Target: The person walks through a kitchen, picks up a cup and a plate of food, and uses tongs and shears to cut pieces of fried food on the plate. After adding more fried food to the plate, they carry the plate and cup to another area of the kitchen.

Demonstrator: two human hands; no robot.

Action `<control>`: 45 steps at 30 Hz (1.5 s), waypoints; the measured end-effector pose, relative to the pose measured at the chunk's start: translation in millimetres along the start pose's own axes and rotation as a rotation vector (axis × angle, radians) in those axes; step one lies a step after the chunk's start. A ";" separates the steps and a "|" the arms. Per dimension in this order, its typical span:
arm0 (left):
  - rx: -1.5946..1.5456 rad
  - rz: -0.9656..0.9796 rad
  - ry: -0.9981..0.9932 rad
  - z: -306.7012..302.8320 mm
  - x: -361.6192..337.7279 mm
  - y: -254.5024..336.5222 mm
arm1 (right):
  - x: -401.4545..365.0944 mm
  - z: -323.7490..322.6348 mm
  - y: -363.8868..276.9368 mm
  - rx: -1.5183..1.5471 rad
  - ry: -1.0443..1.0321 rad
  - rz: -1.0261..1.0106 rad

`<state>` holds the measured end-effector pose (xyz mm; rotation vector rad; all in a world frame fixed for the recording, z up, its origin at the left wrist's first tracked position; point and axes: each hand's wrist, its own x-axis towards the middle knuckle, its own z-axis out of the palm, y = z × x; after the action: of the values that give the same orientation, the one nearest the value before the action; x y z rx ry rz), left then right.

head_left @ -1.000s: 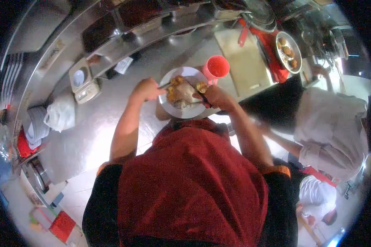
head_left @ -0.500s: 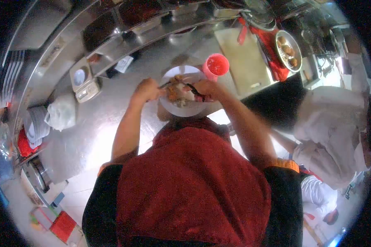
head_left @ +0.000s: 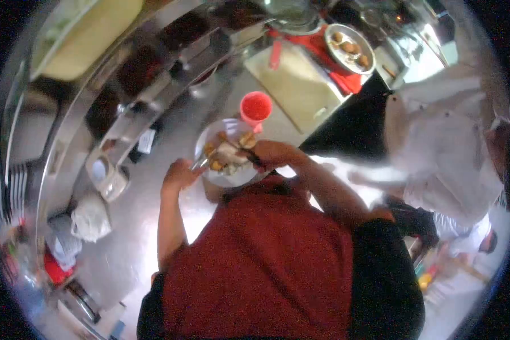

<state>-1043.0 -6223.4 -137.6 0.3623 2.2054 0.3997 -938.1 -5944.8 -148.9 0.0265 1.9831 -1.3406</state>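
A white plate (head_left: 228, 180) with food (head_left: 228, 156) on it stands at the counter's front edge, just ahead of the red apron. At its left side my left hand (head_left: 181, 173) is closed round a silver utensil (head_left: 199, 163) whose end reaches over the plate. My right hand (head_left: 271, 154) comes in from the right, its fingers closed on a dark-handled utensil (head_left: 250, 154) over the food. The far tips of both utensils blur into the food. Just beyond the plate stands a red cup (head_left: 256, 106).
A cutting board (head_left: 292, 85) with a red-handled tool (head_left: 275, 54) lies beyond the cup. Behind it, a metal bowl (head_left: 350, 49) holds round brown pieces on red cloth. A scale (head_left: 106, 177) and white bag (head_left: 91, 218) are left. Co-worker in white (head_left: 445, 136) stands right.
The view has turned, so counter items appear shifted and rotated. Both hands remain at the plate with their utensils, and more of the food shows.
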 end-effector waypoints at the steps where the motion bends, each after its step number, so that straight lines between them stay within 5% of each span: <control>1: 0.017 -0.010 0.016 -1.2 -3.2 5.3 | -31.1 -5.1 -40.9 0.056 -0.020 0.219; 2: 0.040 0.008 0.015 0.2 -3.8 8.1 | -19.3 6.0 27.5 -0.412 0.137 -0.550; 3: 0.155 0.036 0.131 4.8 -3.6 8.0 | -38.1 1.9 9.3 -0.404 0.157 -0.549; 5: 0.281 0.061 0.240 9.0 -2.2 6.2 | -73.4 -4.3 -21.5 -0.320 0.006 -0.117; 9: 0.371 0.006 0.131 -8.4 -16.3 38.4 | -127.1 -20.9 39.1 -0.439 0.155 -0.279; 12: 0.313 0.051 0.070 -40.7 -48.3 76.3 | -152.8 -41.5 61.8 0.018 0.371 -0.232; 14: 0.249 0.106 0.121 -65.7 -58.3 109.4 | -186.2 -76.7 24.8 0.282 0.426 0.170; 15: 0.179 0.205 0.185 -77.0 -59.6 133.7 | -187.1 -80.2 40.2 0.281 0.432 0.168; 17: 0.095 0.364 0.314 -92.3 -57.3 194.3 | -181.1 -77.4 86.5 0.774 0.753 0.049; 20: 0.133 0.592 0.402 -93.1 -6.3 295.3 | -169.4 -69.9 137.2 0.468 0.763 0.121; 22: 0.438 0.680 0.403 -83.3 61.8 354.9 | -173.1 -59.8 144.9 0.278 0.714 0.152; 23: 0.389 0.939 0.470 -70.4 119.5 376.5 | -180.6 -55.0 140.4 0.256 0.661 0.179; 25: 0.504 0.800 0.377 -63.8 148.6 450.5 | -192.4 -38.6 154.3 0.005 0.621 0.198; 26: 0.528 0.770 0.283 -63.5 170.9 480.0 | -207.8 -39.8 133.0 0.110 0.580 0.235; 28: 0.603 0.797 0.436 -44.3 229.8 521.4 | -225.6 -29.5 129.5 0.221 0.527 0.298; 36: 1.036 0.932 0.498 -6.6 346.9 602.6 | -282.1 -12.0 108.7 0.682 0.760 0.549; 39: 1.001 0.886 0.504 6.3 368.1 615.1 | -273.3 21.2 158.6 0.736 0.808 0.487; 41: 0.991 0.861 0.501 14.4 384.5 614.7 | -266.1 29.7 171.6 1.004 0.897 0.272; 45: 1.010 0.994 0.538 16.0 385.1 610.6 | -262.9 -2.3 153.5 0.787 0.793 0.455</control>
<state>-1188.9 -5517.0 -169.3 2.1252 2.4306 -0.2005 -685.8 -5777.0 -119.9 1.4691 1.6821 -1.8481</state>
